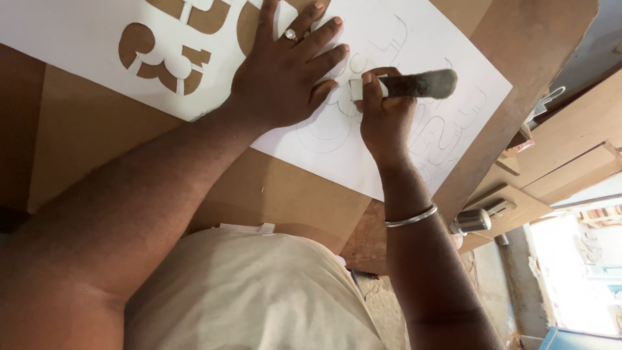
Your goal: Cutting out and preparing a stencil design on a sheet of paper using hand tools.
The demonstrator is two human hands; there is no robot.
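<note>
1. The left hand (pixel 285 78) lies flat, palm down and fingers spread, on a large white sheet (pixel 414 39); it grips nothing and only presses on the paper.
2. A ring (pixel 290 34) sits on 1 finger of that hand.
3. The right hand (pixel 385 113) is closed around a cutting tool (pixel 408 85) with a grey, blurred handle and a white front part, held just beside the left fingertips.
4. The tool's tip is hidden behind the fingers, so I cannot tell whether it touches the paper.
5. A thin metal bangle (pixel 411 217) circles the right wrist.
6. The sheet rests on a brown board (pixel 291 194) and reaches across most of it.
7. Faint outlined curved shapes (pixel 447 139) are drawn on the sheet around and beyond the right hand.
8. Near the left forearm the sheet has cut-out openings (pixel 165 55) through which the brown board shows.
9. A small metal cylinder (pixel 472 220) lies to the right, off the board's edge, near brown board offcuts (pixel 570 162).
</note>
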